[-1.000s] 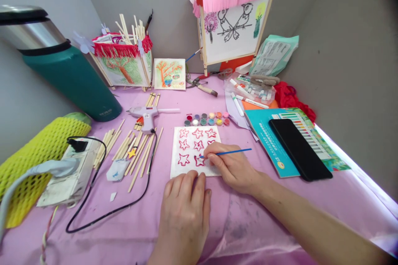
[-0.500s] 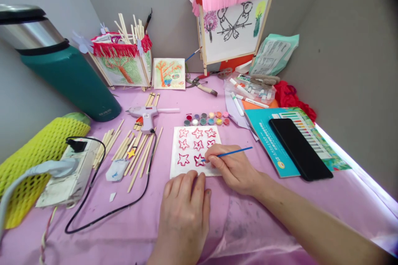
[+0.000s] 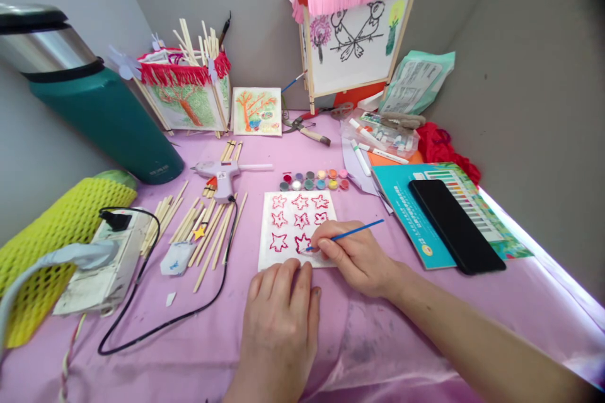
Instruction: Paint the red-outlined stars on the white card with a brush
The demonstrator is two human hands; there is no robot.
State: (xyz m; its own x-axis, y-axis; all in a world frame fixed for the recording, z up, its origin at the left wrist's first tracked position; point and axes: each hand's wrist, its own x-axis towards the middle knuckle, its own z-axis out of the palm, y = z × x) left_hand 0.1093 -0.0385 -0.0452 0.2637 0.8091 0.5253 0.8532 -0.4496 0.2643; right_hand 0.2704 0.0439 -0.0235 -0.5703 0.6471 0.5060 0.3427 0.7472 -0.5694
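Note:
A white square panel (image 3: 268,261) lies on the pink-purple cloth, bearing rows of red star outlines. My right hand (image 3: 352,258) pinches a thin blue paintbrush (image 3: 360,228), its tip at the bottom middle star (image 3: 302,244). Flat at the panel's near edge rests my left hand (image 3: 282,315), fingers stretched out and fingertips on or beside the edge. Just behind the panel stand two rows of small paint pots (image 3: 309,184) in several colours. My right hand covers the panel's lower right corner.
On the left are a glue gun (image 3: 220,173) with its black cord, wooden sticks (image 3: 212,239), a power strip (image 3: 106,271) and a leaning green bottle (image 3: 108,119). A black phone (image 3: 456,227) lies on a blue booklet (image 3: 401,214) at right. Painted lanterns (image 3: 359,69) stand behind.
The brush tip has shifted slightly down within the bottom middle star, and the handle's end rises a little. My left hand stays in place.

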